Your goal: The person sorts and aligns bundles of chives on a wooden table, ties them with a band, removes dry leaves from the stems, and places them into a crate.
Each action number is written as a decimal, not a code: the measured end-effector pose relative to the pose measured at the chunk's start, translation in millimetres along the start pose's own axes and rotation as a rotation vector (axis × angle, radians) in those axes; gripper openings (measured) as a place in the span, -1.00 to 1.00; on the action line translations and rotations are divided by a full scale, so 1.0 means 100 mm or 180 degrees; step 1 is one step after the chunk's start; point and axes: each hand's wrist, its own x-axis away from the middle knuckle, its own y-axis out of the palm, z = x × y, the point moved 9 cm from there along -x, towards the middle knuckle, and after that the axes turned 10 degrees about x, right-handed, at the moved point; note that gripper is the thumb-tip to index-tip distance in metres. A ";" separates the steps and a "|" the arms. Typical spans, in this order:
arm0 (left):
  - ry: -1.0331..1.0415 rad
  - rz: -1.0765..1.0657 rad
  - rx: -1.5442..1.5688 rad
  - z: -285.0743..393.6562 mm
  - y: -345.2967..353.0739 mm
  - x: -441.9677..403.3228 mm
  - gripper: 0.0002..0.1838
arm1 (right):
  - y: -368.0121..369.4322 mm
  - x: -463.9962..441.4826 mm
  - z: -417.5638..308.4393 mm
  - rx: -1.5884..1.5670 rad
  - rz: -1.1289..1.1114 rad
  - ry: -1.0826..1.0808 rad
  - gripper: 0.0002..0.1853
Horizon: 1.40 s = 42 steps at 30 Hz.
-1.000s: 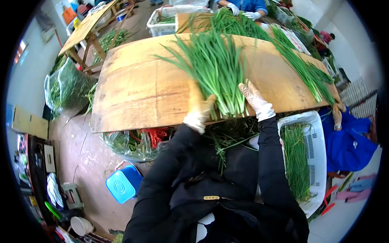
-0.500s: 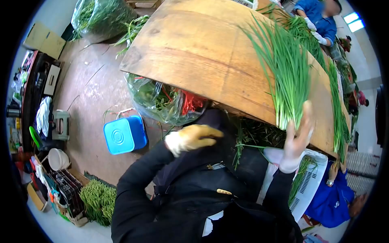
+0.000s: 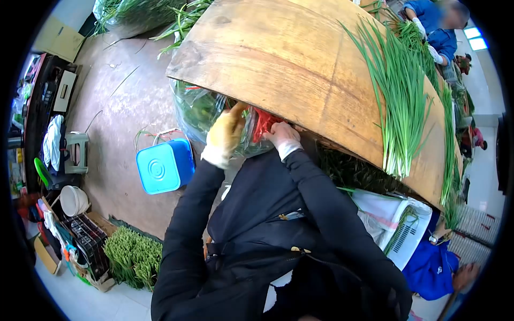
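My left hand [image 3: 226, 134], in a yellowish glove, reaches under the near edge of the wooden board [image 3: 278, 48]. Its fingers are blurred and partly hidden at the clear plastic bag [image 3: 194, 113] of greens. My right hand [image 3: 284, 134] is beside it, fingers closed on the red strands [image 3: 263, 124] at the bag's mouth. A spread bunch of long green leaves with pale stems [image 3: 399, 107] lies on the board, away from both hands.
A blue lidded bucket [image 3: 165, 166] stands on the floor at left. A white crate [image 3: 409, 230] is at right. Two people in blue [image 3: 428, 265] [image 3: 441, 40] work beyond the board. More long greens [image 3: 447, 144] lie along its right side.
Both hands have left the bunch on the board and moved to the bag below its edge. My right hand has closed on the red strands. The view has turned to the left.
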 end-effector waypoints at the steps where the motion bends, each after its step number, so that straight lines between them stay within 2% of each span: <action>1: 0.0007 -0.0020 0.0005 -0.11 0.05 -0.13 -0.73 | 0.08 -0.05 0.02 -0.0162 -0.0174 0.0040 -0.62; 3: 0.0845 -0.0235 -0.2413 -0.14 0.29 -0.36 -0.67 | 0.11 0.00 0.05 -0.0471 -0.0300 0.0113 -0.70; 4: 0.0947 -0.0495 -0.3273 -0.21 0.39 -0.46 -0.60 | 0.08 0.04 0.08 -0.0464 -0.0293 0.0127 -0.70; 6: 0.0272 -0.0989 -0.3153 -0.39 0.41 -0.62 -0.59 | 0.00 0.16 0.13 -0.0421 -0.0413 0.0001 -0.70; 8: 0.0243 -0.1178 -0.3410 -0.37 0.40 -0.63 -0.58 | -0.09 0.34 0.25 -0.0418 -0.0385 0.0017 -0.70; 9: -0.0196 -0.1188 -0.3162 -0.58 0.40 -0.71 -0.56 | -0.12 0.44 0.29 -0.0413 -0.0303 -0.0044 -0.70; 10: -0.0423 -0.1061 -0.2391 -0.80 0.38 -0.74 -0.56 | -0.16 0.53 0.35 -0.0408 -0.0212 -0.0114 -0.70; 13: -0.0644 -0.1298 -0.2510 -0.98 0.39 -0.75 -0.56 | -0.24 0.89 0.61 -0.0313 -0.0371 -0.0165 -0.71; 17: -0.0449 -0.1224 -0.2874 -1.05 0.37 -0.74 -0.57 | -0.19 1.50 1.17 -0.0354 -0.0622 -0.0271 -0.71; 19: -0.0262 -0.1153 -0.3163 -1.06 0.38 -0.74 -0.57 | 0.02 1.88 1.63 -0.0416 -0.1108 -0.0012 -0.73; 20: -0.0066 -0.1107 -0.3416 -1.05 0.39 -0.72 -0.57 | 0.08 2.10 1.79 -0.0805 -0.1604 0.0216 -0.73; 21: 0.0256 -0.0976 -0.3772 -1.01 0.41 -0.70 -0.57 | 0.33 2.34 1.99 -0.1646 -0.1983 0.0457 -0.75; 22: 0.0653 -0.0787 -0.4119 -0.94 0.45 -0.62 -0.57 | 0.35 2.55 2.03 -0.2285 -0.2069 0.0582 -0.78; 23: 0.0316 -0.0745 -0.3055 -0.65 0.35 -0.63 -0.61 | 0.27 2.66 2.00 -0.2722 -0.2030 0.0670 -0.78; 24: 0.0557 -0.0619 -0.3273 -0.53 0.35 -0.51 -0.65 | 0.20 2.76 1.94 -0.3184 -0.1986 0.0762 -0.79; 25: 0.1760 -0.0213 -0.3375 0.13 0.35 -0.26 -0.67 | 0.17 2.81 1.83 -0.3841 -0.1899 0.0519 -0.78; 26: 0.1194 -0.0695 -0.3668 0.22 0.41 -0.10 -0.74 | 0.13 2.81 1.71 -0.4294 -0.1695 0.0438 -0.77; 27: 0.0631 -0.0919 -0.3000 0.43 0.41 0.03 -0.81 | 0.08 2.77 1.52 -0.4741 -0.1477 0.0348 -0.76; 28: 0.0337 -0.1283 -0.1793 0.43 0.48 0.26 -0.72 | -0.10 2.68 1.23 -0.5290 -0.1278 0.0145 -0.74; 29: -0.0078 -0.1885 0.0339 0.34 0.69 0.53 -0.65 | -0.05 2.58 0.97 -0.5789 -0.1444 -0.0636 -0.73; 30: -0.1334 -0.2556 0.1019 0.49 0.87 0.81 -0.60 | -0.11 2.54 0.78 -0.5862 -0.1352 -0.0295 -0.76; 31: -0.2167 -0.3084 0.1889 0.75 0.99 1.05 -0.55 | -0.18 2.47 0.57 -0.5751 -0.1427 -0.0478 -0.79; 32: -0.2546 -0.3371 0.2026 0.91 1.05 1.19 -0.54 | -0.15 2.42 0.39 -0.5461 -0.1639 -0.0484 -0.80; 33: -0.2743 -0.3482 0.2282 0.96 1.09 1.27 -0.56 | -0.10 2.38 0.25 -0.5344 -0.1458 -0.0540 -0.81; 34: -0.2940 -0.3587 0.2542 0.99 1.12 1.35 -0.58 | -0.18 2.35 0.14 -0.4588 -0.1169 -0.0878 -0.84; 36: -0.2535 -0.3145 0.2610 0.99 1.11 1.36 -0.59 | -0.31 2.36 0.02 -0.3812 -0.0392 -0.1418 -0.83; 37: -0.2597 -0.2907 0.2471 0.99 1.06 1.40 -0.68 | -0.35 2.38 0.00 -0.3749 -0.0366 -0.1440 -0.80; 38: -0.2438 -0.2948 0.2299 1.06 1.01 1.38 -0.70 | -0.32 2.39 -0.03 -0.3832 -0.0588 -0.1332 -0.79; 40: -0.2219 -0.2849 0.1899 1.30 0.85 1.32 -0.68 | -0.49 2.45 -0.08 -0.3526 -0.0058 -0.1787 -0.78; 41: -0.1465 -0.3296 0.0532 1.56 0.75 1.19 -0.67 | -0.51 2.50 -0.12 -0.3958 -0.0521 -0.1819 -0.74; 42: -0.0474 -0.3298 0.0491 1.92 0.66 1.05 -0.66 | -0.51 2.54 -0.17 -0.4329 -0.0779 -0.1988 -0.65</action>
